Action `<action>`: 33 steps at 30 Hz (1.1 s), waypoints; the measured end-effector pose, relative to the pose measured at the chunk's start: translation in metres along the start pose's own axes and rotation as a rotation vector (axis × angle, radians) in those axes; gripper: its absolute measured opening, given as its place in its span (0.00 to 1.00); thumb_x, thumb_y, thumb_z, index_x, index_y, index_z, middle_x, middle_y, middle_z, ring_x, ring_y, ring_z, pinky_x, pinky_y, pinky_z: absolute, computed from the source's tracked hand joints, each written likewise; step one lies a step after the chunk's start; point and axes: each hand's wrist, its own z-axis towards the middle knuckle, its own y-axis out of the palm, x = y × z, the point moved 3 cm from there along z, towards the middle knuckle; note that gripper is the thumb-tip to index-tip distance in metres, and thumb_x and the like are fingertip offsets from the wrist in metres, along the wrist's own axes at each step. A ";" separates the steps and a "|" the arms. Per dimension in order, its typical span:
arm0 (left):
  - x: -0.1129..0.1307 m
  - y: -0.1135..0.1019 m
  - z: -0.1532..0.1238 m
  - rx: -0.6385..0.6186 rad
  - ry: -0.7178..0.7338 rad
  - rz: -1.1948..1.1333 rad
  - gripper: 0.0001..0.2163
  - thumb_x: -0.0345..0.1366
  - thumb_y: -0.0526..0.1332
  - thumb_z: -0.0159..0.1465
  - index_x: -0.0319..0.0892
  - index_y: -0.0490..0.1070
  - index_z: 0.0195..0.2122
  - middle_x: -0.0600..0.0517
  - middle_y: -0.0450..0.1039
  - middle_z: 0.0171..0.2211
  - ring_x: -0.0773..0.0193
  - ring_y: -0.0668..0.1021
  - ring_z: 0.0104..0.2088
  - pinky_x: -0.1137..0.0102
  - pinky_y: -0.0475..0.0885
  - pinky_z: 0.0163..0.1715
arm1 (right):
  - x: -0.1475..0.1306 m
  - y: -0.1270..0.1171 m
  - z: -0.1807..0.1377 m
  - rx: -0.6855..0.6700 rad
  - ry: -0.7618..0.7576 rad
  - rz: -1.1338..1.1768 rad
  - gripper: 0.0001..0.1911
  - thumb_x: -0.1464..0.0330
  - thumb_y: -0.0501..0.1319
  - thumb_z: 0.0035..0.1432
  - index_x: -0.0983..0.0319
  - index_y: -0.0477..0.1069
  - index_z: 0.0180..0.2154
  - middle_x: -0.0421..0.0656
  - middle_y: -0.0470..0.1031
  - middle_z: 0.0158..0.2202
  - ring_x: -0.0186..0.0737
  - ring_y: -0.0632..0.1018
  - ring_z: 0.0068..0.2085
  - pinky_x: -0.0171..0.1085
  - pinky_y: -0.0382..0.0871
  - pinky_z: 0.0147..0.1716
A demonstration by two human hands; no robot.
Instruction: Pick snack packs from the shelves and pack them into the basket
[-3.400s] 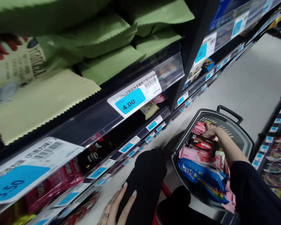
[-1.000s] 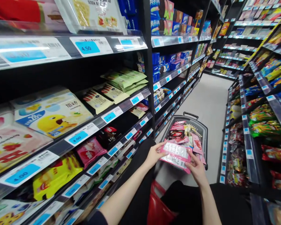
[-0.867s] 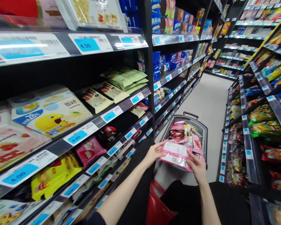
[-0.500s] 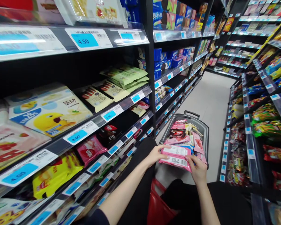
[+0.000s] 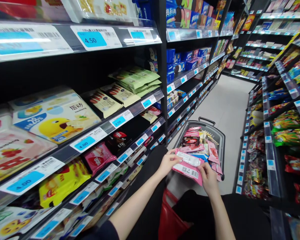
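Between my two hands is a pink snack packet (image 5: 186,170), its printed back with a barcode facing up. My left hand (image 5: 169,162) grips its left end, thumb on top. My right hand (image 5: 208,176) pinches the right end. The packet is held over the near end of a grey shopping basket (image 5: 222,146). Inside the basket lie several packets, among them a dark brown wafer packet (image 5: 190,141) and a pink packet (image 5: 212,151) at the right side.
Shelves (image 5: 90,141) with price tags run along my left, holding boxes and bags of biscuits. Lower racks of bagged snacks (image 5: 290,137) line the right. A pale floor aisle (image 5: 230,96) leads ahead to more shelves. Something red (image 5: 171,216) is between my legs.
The packet stays in both hands, and its upper flap has shifted slightly. The view has moved a little, so the shelves and basket appear slightly further right.
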 end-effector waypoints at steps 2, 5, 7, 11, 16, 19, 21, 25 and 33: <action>0.001 -0.001 -0.001 0.036 -0.001 0.014 0.12 0.44 0.68 0.48 0.39 0.79 0.26 0.43 0.67 0.49 0.51 0.71 0.50 0.64 0.65 0.48 | 0.001 0.001 0.000 0.033 0.028 -0.002 0.18 0.52 0.52 0.57 0.59 0.60 0.24 0.38 0.66 0.20 0.36 0.67 0.23 0.34 0.60 0.24; 0.000 -0.002 -0.001 0.061 -0.019 0.022 0.12 0.44 0.69 0.47 0.39 0.78 0.24 0.42 0.67 0.48 0.51 0.72 0.48 0.63 0.66 0.46 | 0.001 0.001 -0.001 0.067 0.042 0.002 0.19 0.51 0.52 0.56 0.58 0.59 0.24 0.37 0.64 0.20 0.36 0.66 0.22 0.34 0.59 0.23; -0.003 -0.003 0.001 0.053 -0.052 -0.004 0.12 0.43 0.70 0.45 0.38 0.77 0.23 0.42 0.67 0.49 0.50 0.72 0.49 0.63 0.66 0.46 | 0.000 0.002 -0.001 0.074 0.036 0.026 0.19 0.51 0.52 0.57 0.58 0.59 0.23 0.37 0.63 0.19 0.35 0.65 0.22 0.34 0.58 0.23; -0.009 -0.005 0.005 0.016 -0.106 -0.100 0.12 0.41 0.71 0.43 0.37 0.76 0.21 0.41 0.68 0.50 0.49 0.71 0.50 0.62 0.65 0.48 | -0.001 0.002 -0.002 0.069 0.042 0.116 0.19 0.52 0.54 0.57 0.59 0.59 0.23 0.37 0.62 0.20 0.35 0.64 0.23 0.34 0.57 0.23; -0.008 -0.008 0.004 -0.167 -0.116 -0.181 0.14 0.39 0.70 0.46 0.38 0.78 0.32 0.41 0.68 0.53 0.49 0.72 0.49 0.64 0.67 0.44 | -0.003 -0.005 -0.004 -0.002 0.061 0.311 0.19 0.52 0.57 0.55 0.59 0.60 0.23 0.36 0.58 0.20 0.33 0.61 0.23 0.33 0.56 0.22; -0.004 -0.008 0.001 -0.280 -0.077 -0.146 0.17 0.39 0.68 0.49 0.39 0.77 0.40 0.42 0.69 0.52 0.51 0.74 0.46 0.66 0.69 0.41 | -0.001 -0.010 -0.004 -0.049 0.092 0.436 0.20 0.52 0.58 0.54 0.59 0.59 0.23 0.36 0.58 0.21 0.33 0.60 0.23 0.33 0.55 0.22; -0.002 -0.008 0.000 -0.285 -0.051 -0.061 0.17 0.40 0.68 0.49 0.39 0.77 0.40 0.42 0.71 0.50 0.52 0.75 0.45 0.68 0.69 0.37 | 0.001 -0.013 -0.004 -0.081 0.108 0.494 0.20 0.52 0.59 0.54 0.59 0.59 0.23 0.36 0.58 0.20 0.32 0.60 0.23 0.33 0.55 0.22; 0.000 -0.007 -0.002 -0.240 -0.014 0.030 0.13 0.40 0.66 0.51 0.40 0.79 0.36 0.43 0.72 0.49 0.55 0.76 0.43 0.68 0.70 0.38 | 0.002 -0.015 -0.005 -0.116 0.112 0.545 0.20 0.53 0.60 0.53 0.60 0.59 0.22 0.36 0.58 0.20 0.32 0.59 0.22 0.32 0.54 0.22; -0.011 0.000 -0.004 -0.125 -0.155 -0.142 0.20 0.38 0.70 0.47 0.42 0.74 0.43 0.43 0.64 0.54 0.66 0.76 0.31 0.70 0.71 0.30 | 0.013 -0.012 -0.002 0.000 0.100 0.512 0.20 0.53 0.59 0.54 0.59 0.59 0.22 0.36 0.59 0.21 0.34 0.61 0.24 0.33 0.56 0.24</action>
